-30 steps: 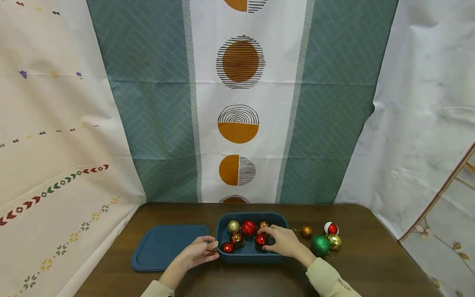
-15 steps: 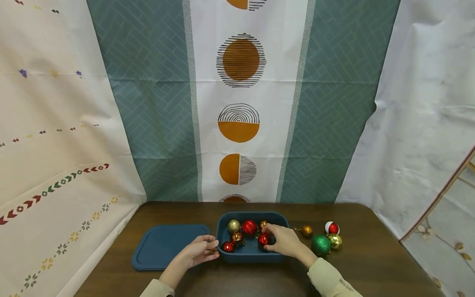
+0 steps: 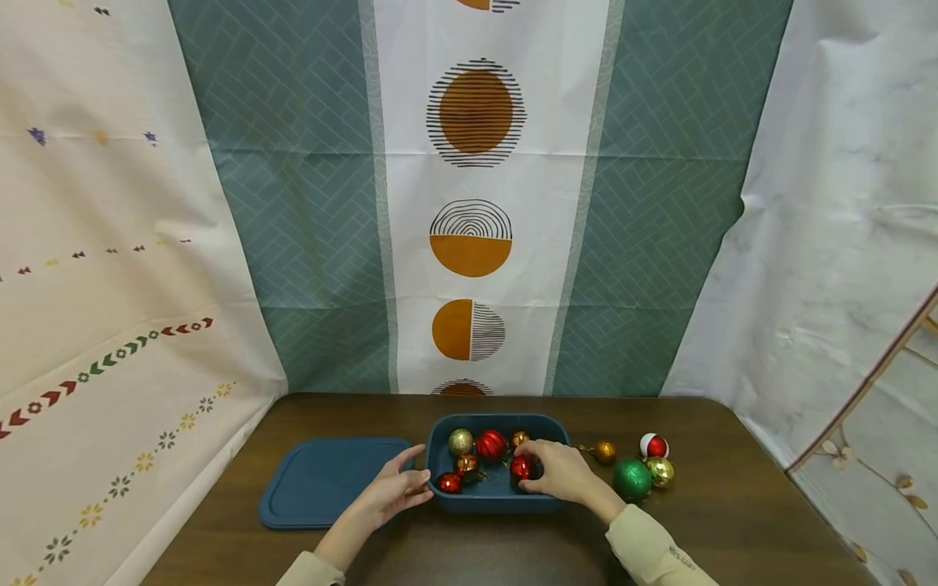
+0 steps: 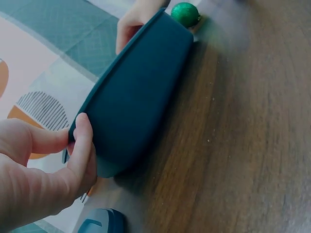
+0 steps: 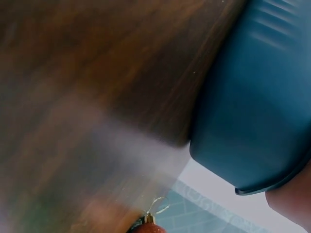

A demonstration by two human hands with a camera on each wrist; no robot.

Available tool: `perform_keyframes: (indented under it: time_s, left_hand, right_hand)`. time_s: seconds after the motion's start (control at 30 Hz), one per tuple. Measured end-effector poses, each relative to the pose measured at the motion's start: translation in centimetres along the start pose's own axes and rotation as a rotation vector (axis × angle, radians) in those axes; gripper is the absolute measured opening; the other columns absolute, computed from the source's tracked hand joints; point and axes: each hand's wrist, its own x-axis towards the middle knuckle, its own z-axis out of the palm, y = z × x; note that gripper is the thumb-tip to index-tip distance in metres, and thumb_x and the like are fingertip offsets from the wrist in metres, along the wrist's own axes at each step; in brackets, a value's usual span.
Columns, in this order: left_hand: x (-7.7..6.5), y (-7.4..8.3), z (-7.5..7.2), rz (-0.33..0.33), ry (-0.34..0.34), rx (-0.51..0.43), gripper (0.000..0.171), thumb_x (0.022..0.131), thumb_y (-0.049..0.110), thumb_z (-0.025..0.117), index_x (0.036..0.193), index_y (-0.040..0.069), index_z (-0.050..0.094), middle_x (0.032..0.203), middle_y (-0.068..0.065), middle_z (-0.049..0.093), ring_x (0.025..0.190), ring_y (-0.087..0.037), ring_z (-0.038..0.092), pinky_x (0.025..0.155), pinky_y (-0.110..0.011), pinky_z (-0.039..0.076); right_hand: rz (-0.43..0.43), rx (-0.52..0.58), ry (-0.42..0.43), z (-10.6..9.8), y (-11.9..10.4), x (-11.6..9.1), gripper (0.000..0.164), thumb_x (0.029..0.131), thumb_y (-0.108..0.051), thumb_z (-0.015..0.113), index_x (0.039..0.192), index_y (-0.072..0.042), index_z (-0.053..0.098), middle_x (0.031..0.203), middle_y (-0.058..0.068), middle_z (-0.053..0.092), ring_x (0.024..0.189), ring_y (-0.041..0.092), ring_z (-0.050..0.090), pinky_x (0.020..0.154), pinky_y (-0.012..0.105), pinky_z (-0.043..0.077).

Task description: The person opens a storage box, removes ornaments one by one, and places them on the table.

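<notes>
Left hand (image 3: 387, 493) pinches rim of blue box (image 3: 498, 505) on counter (image 3: 469, 553); right hand (image 3: 558, 472) grasps red ball (image 3: 520, 466) inside box's right half. Sound handling likely means rim braced steady, fingertips light on shiny shell, ball kept from knocking neighbouring ornaments (image 3: 491, 445).

Blocked at the left end of the blue box (image 3: 498, 505) by the left hand (image 3: 394, 491), at the right by the right hand (image 3: 561, 472) round a red ball (image 3: 519, 468). Passable along the tabletop (image 3: 469, 549) in front; crowded to the right by an amber ornament (image 3: 604, 452), green ball (image 3: 633, 479) and gold ball (image 3: 660, 472).
</notes>
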Motion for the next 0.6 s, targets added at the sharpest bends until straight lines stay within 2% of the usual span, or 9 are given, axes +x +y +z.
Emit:
perform_keyframes:
  time_s: [0.27, 0.4, 0.6]
  left_hand:
    - [0.1, -0.1, -0.1, 0.022, -0.043, 0.027, 0.068, 0.098, 0.006, 0.051, 0.155, 0.004, 0.014, 0.082, -0.001, 0.056, 0.076, -0.007, 0.061, 0.079, -0.025, 0.058]
    - [0.3, -0.2, -0.1, 0.023, -0.062, 0.029, 0.068, 0.098, 0.006, 0.051, 0.155, 0.005, 0.012, 0.083, 0.0, 0.055, 0.076, -0.007, 0.059, 0.08, -0.025, 0.058]
    - [0.2, -0.1, -0.3, 0.021, -0.081, 0.047, 0.068, 0.099, 0.006, 0.049, 0.155, 0.005, 0.01, 0.084, -0.001, 0.054, 0.077, -0.008, 0.058, 0.081, -0.025, 0.057]
  right_hand:
    - [-0.038, 0.049, 0.084, 0.0, 0.4, -0.5, 0.04, 0.083, -0.036, 0.073, 0.118, -0.017, 0.064, 0.1, -0.007, 0.062, 0.083, 0.007, 0.058, 0.073, 0.028, 0.055]
    - [-0.055, 0.146, 0.122, -0.3, 0.6, -0.8, 0.042, 0.086, -0.032, 0.072, 0.122, -0.013, 0.062, 0.108, -0.005, 0.062, 0.088, 0.008, 0.058, 0.075, 0.027, 0.055]
    - [-0.073, 0.282, 0.21, -0.9, 0.9, -1.2, 0.042, 0.088, -0.028, 0.071, 0.125, -0.012, 0.06, 0.112, -0.003, 0.062, 0.086, 0.005, 0.054, 0.068, 0.02, 0.053]
